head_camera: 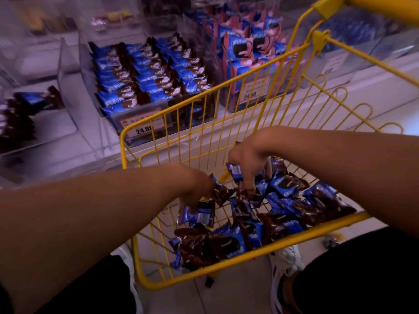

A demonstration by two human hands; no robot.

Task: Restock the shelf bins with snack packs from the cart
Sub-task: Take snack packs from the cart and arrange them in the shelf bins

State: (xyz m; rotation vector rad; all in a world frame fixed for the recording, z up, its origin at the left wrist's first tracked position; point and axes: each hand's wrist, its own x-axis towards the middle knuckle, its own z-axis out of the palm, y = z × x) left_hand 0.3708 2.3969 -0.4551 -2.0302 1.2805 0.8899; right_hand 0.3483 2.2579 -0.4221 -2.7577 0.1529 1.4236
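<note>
Both my hands reach down into the yellow wire cart (226, 266), which holds several blue-and-brown snack packs (229, 243). My left hand (199, 189) grips a snack pack (200, 215) near the cart's left side, fingers curled down over it. My right hand (249, 162) pinches another blue pack (235, 169) at the cart's far end, fingers curled among the packs. Beyond the cart, a clear shelf bin (108, 118) is filled with rows of the same blue-and-brown packs (147, 71).
A second bin with blue-and-pink packs (244, 48) stands to the right of the first, price tags (145, 128) on their fronts. A nearly bare clear bin (34, 105) sits at the left. My white shoe (285, 264) is beside the cart.
</note>
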